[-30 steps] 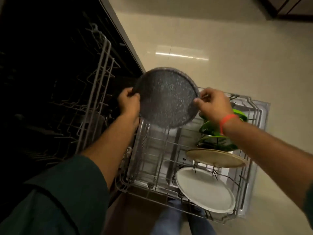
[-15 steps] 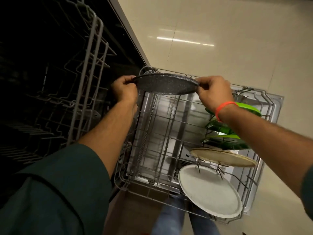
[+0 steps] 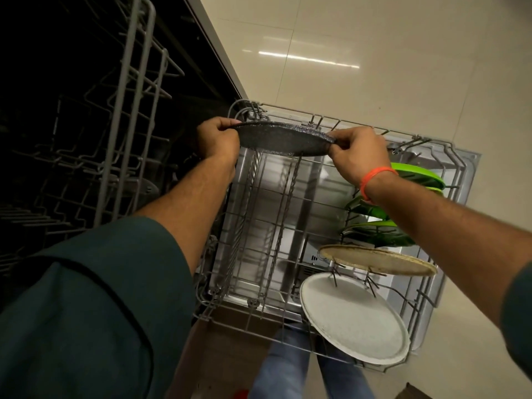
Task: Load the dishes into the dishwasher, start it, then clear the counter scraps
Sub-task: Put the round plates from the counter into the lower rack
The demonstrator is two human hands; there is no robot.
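Over the far end of the pulled-out lower rack [image 3: 250, 305], left hand [image 3: 218, 141] and right hand [image 3: 357, 154] pinch opposite rims of the speckled plate [image 3: 280, 139], apparently steadying it edge-down for the tines.

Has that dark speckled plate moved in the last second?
Yes. The dark speckled plate has tipped from facing the camera to nearly edge-on and dropped toward the far end of the lower rack.

Left hand [image 3: 219, 141], right hand [image 3: 358, 156] grip speckled plate [image 3: 280, 138] above lower rack [image 3: 260, 309].
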